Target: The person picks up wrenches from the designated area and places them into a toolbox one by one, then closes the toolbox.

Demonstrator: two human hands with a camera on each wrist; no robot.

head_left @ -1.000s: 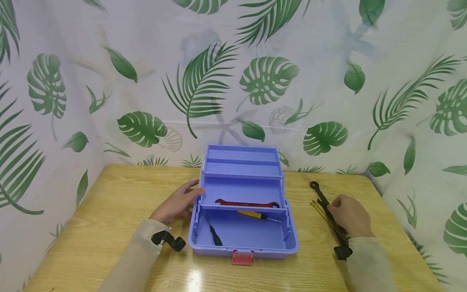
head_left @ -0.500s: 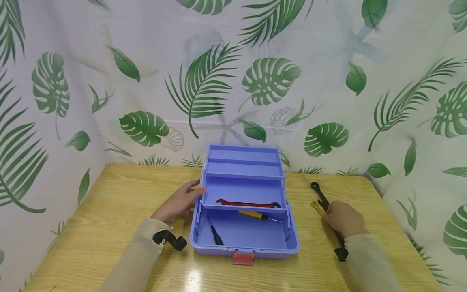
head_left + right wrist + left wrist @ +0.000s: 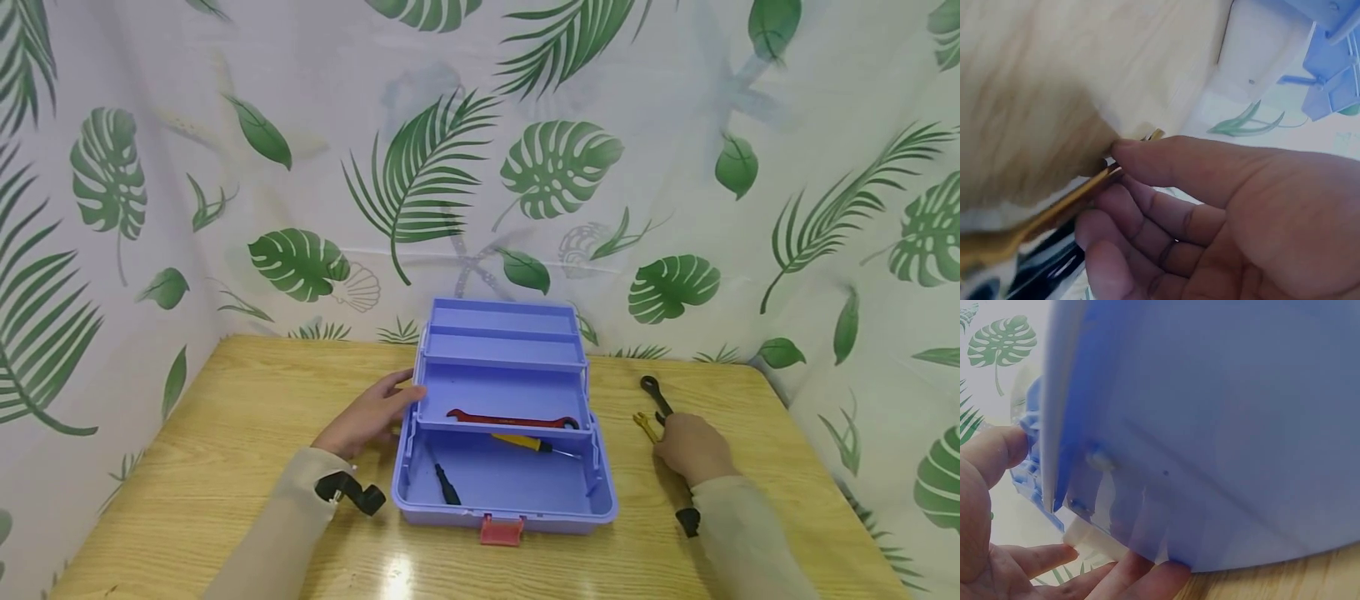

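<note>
A purple toolbox (image 3: pixel 442 518) stands with its lid raised and stepped trays spread out. My left hand (image 3: pixel 363 417) holds its left side, thumb over the tray edge and the other fingers against the outer wall (image 3: pixel 1222 425). On the right, my right hand (image 3: pixel 697 446) pinches a gold wrench (image 3: pixel 1066 209) between thumb and curled fingers; one end of it sticks out past the thumb. Black wrenches (image 3: pixel 655 395) lie beneath and beside that hand, partly hidden. A red wrench (image 3: pixel 517 420) lies in the lower tray.
In the box's bottom are a yellow-handled screwdriver (image 3: pixel 517 442) and a black screwdriver (image 3: pixel 447 485). A pink latch (image 3: pixel 501 530) hangs at the front. The wooden table (image 3: pixel 262 392) reaches back to a leaf-patterned cloth (image 3: pixel 315 167).
My right hand has moved a little left and closed on the gold wrench, which has shifted slightly left. The left hand and toolbox stay in place.
</note>
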